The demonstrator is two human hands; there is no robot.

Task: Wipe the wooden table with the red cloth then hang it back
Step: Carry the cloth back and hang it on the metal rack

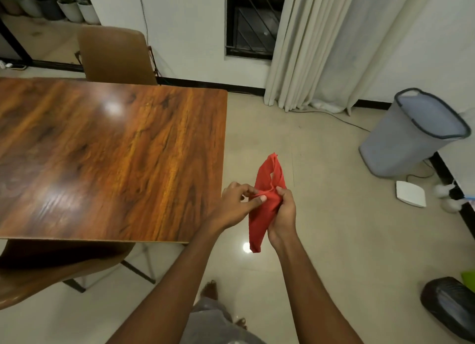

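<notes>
As both hands (259, 207) pinch it, red cloth (268, 202) hangs beside table (102, 151)

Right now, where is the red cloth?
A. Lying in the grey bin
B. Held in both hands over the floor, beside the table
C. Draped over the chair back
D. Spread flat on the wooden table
B: the left hand and right hand both grip the red cloth above the floor, off the wooden table edge.

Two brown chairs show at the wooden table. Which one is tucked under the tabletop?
The near chair, at the table's front edge: its seat runs under the tabletop. The far chair stands behind the opposite edge, backrest fully visible.
</notes>
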